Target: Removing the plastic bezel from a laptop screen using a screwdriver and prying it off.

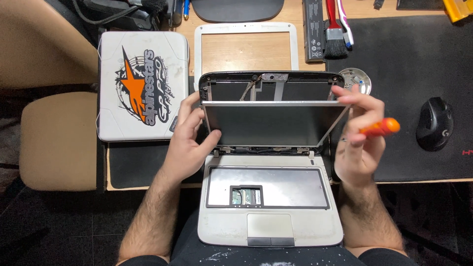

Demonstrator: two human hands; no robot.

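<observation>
Furthest out from the left fingers lay a closed white plastic laptop with an orange and black star sticker on its lid (pixel 143 86), well apart from them on the wooden desk (pixel 246 51). The left hand (pixel 189 140) was closed in a narrow pinch on the left edge of a thin grey rectangular screen panel (pixel 273 123), thumb on the face, fingers curled behind. The panel stood tilted, lifted out of the black lid shell (pixel 271 81) behind the fingertips, above a small white opened laptop base with its keyboard removed (pixel 268 207). Beyond the shell lay an empty white plastic screen bezel (pixel 246 47). The right hand (pixel 359 138) touched the panel's upper right corner with spread fingertips, while its lower fingers were wrapped around an orange-handled screwdriver (pixel 380 128). Right of those fingers, apart, sat a black computer mouse (pixel 434 123) on a dark mat (pixel 409 59).
</observation>
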